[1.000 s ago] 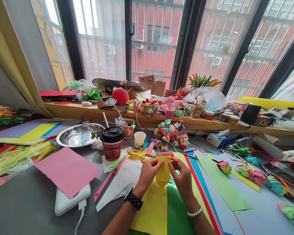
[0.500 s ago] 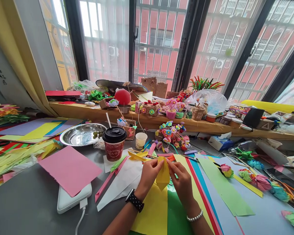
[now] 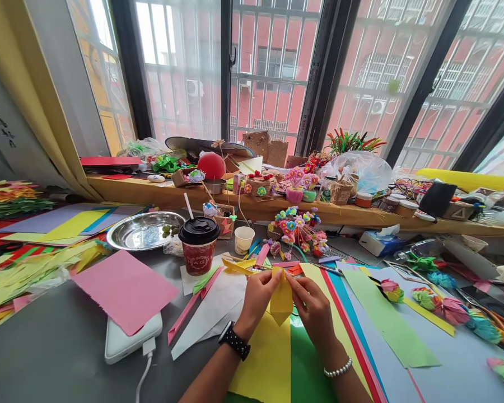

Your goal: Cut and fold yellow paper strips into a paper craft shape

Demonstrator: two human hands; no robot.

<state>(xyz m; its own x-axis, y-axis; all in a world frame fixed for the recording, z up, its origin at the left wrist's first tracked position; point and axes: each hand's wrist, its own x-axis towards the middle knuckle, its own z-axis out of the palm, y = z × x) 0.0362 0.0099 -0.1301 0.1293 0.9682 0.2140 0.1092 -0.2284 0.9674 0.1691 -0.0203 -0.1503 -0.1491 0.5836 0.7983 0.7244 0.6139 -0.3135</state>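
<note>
A folded yellow paper piece (image 3: 281, 305) hangs between my two hands, its lower end narrowing to a point. My left hand (image 3: 260, 291) pinches its upper left edge between thumb and fingers. On the other side, my right hand (image 3: 313, 302) is closed on its upper right edge. The lowest tip hovers over a flat yellow sheet (image 3: 262, 358), which overlaps a green sheet (image 3: 304, 361). Just beyond my left hand lie folded yellow strips (image 3: 237, 265). White paper (image 3: 210, 316) and a folded pink strip (image 3: 193, 308) lie to the left.
A lidded red cup (image 3: 199, 246), a paper cup (image 3: 244, 240) and a steel plate (image 3: 126, 230) stand behind. Pink paper (image 3: 126, 288) covers part of a white power bank (image 3: 130, 338). Paper flowers (image 3: 449, 309) and a pale green strip (image 3: 397, 322) lie right.
The whole view has shifted slightly, so things sit a little further right. Both hands keep their pinch on the folded yellow paper, with barely any movement.
</note>
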